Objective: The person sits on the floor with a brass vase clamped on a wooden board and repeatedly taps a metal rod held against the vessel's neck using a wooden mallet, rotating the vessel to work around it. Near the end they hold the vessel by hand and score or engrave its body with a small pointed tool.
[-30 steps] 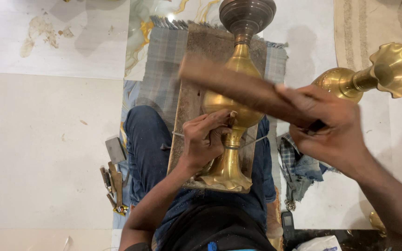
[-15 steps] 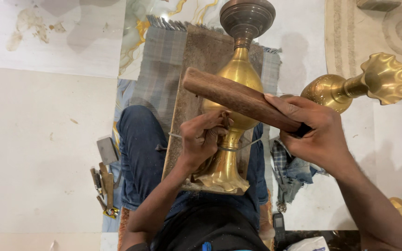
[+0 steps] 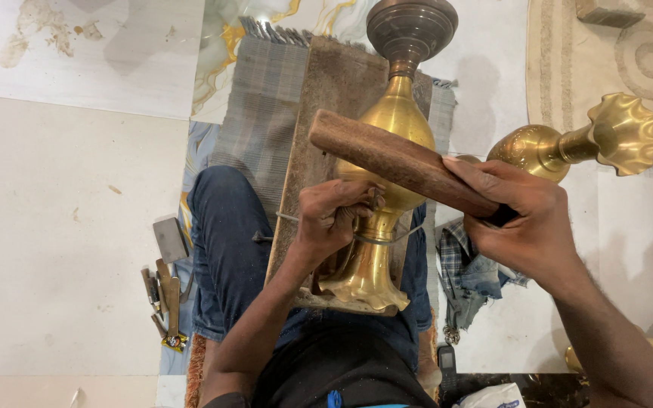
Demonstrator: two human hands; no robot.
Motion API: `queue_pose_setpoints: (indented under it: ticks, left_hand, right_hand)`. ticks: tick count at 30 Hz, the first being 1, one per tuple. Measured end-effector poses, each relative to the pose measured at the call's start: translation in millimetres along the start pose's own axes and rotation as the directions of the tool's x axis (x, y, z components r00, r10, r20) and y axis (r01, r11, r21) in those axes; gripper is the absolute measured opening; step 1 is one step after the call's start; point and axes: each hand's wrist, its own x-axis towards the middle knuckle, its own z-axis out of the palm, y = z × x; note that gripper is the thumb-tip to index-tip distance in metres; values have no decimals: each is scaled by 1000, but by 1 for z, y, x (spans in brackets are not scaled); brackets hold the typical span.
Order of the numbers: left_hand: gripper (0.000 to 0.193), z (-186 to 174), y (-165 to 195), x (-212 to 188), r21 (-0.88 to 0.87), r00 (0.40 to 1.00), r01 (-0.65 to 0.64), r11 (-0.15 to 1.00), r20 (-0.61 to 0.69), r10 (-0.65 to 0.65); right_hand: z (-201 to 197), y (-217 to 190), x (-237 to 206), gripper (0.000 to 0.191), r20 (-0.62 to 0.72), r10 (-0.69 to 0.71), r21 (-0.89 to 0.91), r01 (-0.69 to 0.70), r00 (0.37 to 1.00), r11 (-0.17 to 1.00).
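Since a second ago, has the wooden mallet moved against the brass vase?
Yes. The wooden mallet in the right hand has swung slightly down the brass vase: its head end now crosses the belly lower than before, nearer the left hand.

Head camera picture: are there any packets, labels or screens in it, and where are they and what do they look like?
White crinkled plastic packet: bottom edge, right of the person's lap; white with dark print, partly cut off.
Small dark slab, perhaps a phone: on the floor just above that packet; black, narrow; no lit screen shows.
Flat grey rectangular piece: floor, left of the blue-jeaned knee; plain, no label visible.
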Motion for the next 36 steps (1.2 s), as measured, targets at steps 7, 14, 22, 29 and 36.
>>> queue_pose_setpoints:
  ticks: [7,14,22,29,36]
  left_hand:
    - [34,5,-3,-5,56,999,20,998,-42,-18]
    - [31,9,5,-6,91,985,60,994,-164,-45]
    - [38,7,8,-10,-50,980,91,995,-175,-98]
    - [41,3,3,-21,-74,973,145,987,-167,-156]
    - [40,-10,-4,-33,-444,776,245,862,-443,-449]
  right_hand:
    - [-8,0,9,67,174,-117,-409,180,978,895]
    - [-11,-3,29,71,266,34,-429,87,963,899]
    - [-9,-21,55,69,270,-42,-371,144,962,918]
    - [-8,-15,64,76,375,-36,-461,220,926,860]
    - [47,36,2,61,112,62,401,-102,992,910]
